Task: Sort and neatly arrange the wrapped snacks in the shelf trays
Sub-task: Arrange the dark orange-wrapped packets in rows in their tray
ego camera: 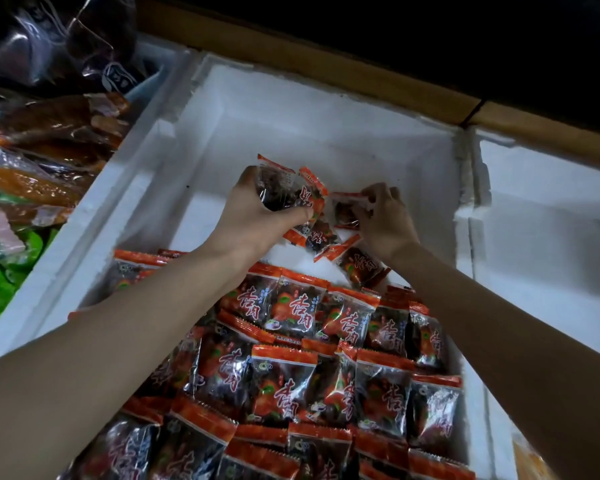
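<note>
A white foam tray (201,140) holds several red-and-clear wrapped snack packets (291,379), laid in rows across its near half. My left hand (257,216) grips a bunch of these packets (278,188) over the bare far part of the tray. Beside it, my right hand (387,220) pinches one packet (345,209) by its top edge. A few loose packets (359,265) lie just below my hands, between them and the rows.
Another white foam tray (541,216) adjoins on the right. To the left lie trays of brown (63,123) and green wrapped snacks (0,271). A wooden shelf edge (326,67) runs behind the trays, with darkness above it.
</note>
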Demonstrator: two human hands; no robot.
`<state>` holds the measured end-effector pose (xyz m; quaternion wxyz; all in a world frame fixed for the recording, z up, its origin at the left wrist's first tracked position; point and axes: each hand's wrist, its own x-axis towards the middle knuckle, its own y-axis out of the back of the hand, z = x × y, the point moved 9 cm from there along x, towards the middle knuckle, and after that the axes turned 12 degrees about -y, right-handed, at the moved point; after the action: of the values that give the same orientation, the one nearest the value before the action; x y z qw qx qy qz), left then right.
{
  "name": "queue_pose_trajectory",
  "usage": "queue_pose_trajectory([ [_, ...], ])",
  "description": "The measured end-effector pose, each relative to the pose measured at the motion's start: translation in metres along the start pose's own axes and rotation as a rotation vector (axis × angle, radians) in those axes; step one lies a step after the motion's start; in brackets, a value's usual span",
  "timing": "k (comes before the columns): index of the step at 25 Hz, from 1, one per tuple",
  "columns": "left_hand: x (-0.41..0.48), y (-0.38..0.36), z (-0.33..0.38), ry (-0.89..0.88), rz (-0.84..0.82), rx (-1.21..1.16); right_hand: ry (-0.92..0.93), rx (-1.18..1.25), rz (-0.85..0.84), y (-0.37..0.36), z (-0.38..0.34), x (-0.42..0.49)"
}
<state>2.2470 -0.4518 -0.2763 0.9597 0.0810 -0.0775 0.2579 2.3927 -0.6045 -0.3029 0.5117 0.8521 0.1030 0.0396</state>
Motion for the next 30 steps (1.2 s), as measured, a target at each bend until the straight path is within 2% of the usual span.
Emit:
queue_pose_trajectory([
  [3,-0.005,0.002,0.000,0.021,0.011,0.017,-0.133,0.086,-0.084,-0.012,0.010,0.011],
  [7,-0.015,0.006,0.005,0.039,0.023,0.042,-0.130,0.240,-0.142,-0.022,0.011,0.016],
  [11,-0.031,0.016,0.008,0.071,0.072,0.026,-0.087,0.229,0.015,0.013,0.001,-0.011],
  [14,-0.049,0.021,0.014,0.102,0.094,0.014,-0.021,0.370,0.130,0.052,-0.005,-0.043],
  [17,-0.070,0.024,0.018,0.135,0.089,-0.006,0.075,0.473,0.143,0.084,-0.004,-0.084],
  [19,-0.082,0.023,0.022,0.140,0.063,-0.009,0.080,0.495,0.068,0.093,0.006,-0.112],
  [23,-0.111,0.017,0.029,0.186,0.040,0.008,0.020,0.589,-0.214,0.080,0.032,-0.174],
  [27,-0.140,0.017,0.036,0.242,0.057,0.040,0.087,0.430,-0.412,0.058,0.027,-0.230],
  [30,-0.159,0.016,0.044,0.262,0.054,0.035,0.183,0.198,-0.510,0.034,0.020,-0.262],
])
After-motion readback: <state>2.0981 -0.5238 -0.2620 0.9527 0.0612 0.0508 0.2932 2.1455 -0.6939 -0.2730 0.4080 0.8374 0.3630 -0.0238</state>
